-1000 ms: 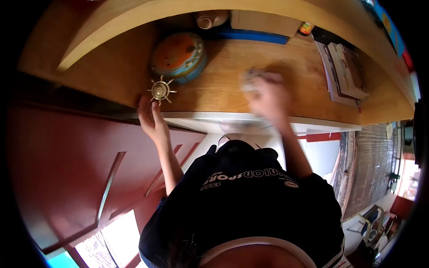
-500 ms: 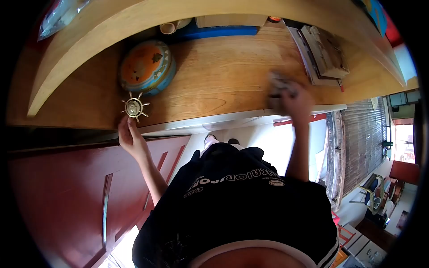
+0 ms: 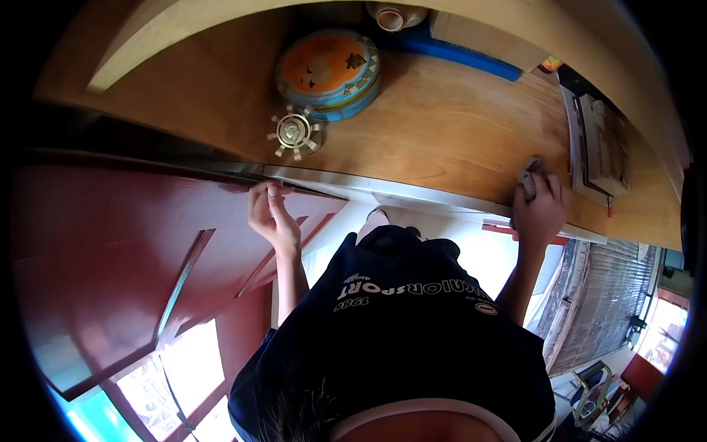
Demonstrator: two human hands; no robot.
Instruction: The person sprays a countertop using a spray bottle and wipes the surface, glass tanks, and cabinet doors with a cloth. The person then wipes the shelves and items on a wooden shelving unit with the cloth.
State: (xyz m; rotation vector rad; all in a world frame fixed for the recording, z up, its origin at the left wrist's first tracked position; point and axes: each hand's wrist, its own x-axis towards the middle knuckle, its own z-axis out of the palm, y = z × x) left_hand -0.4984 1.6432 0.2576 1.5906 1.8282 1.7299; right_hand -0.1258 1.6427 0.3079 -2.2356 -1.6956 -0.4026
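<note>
A brass-coloured ship's wheel ornament [image 3: 294, 132] rests on the wooden shelf [image 3: 434, 125], beside a round orange and blue tin [image 3: 324, 70]. Just below it, past the shelf's front edge, is my left hand [image 3: 272, 214]; its fingers are loosely curled and nothing shows in them. My right hand [image 3: 543, 210] is closed on a crumpled greyish cloth [image 3: 529, 177], which presses on the shelf surface near the front edge at the right.
Books [image 3: 605, 147] stand at the shelf's right end. A blue flat item [image 3: 456, 57], a cardboard-coloured box [image 3: 486, 37] and a cup-like piece [image 3: 390, 18] are at the back. A dark red panelled door [image 3: 110, 250] stands below left, and a curved wooden board [image 3: 582, 44] overhangs the shelf.
My left hand has let go of the ship's wheel and drawn back below the shelf edge. My right hand has moved the cloth towards the front edge. The view has shifted.
</note>
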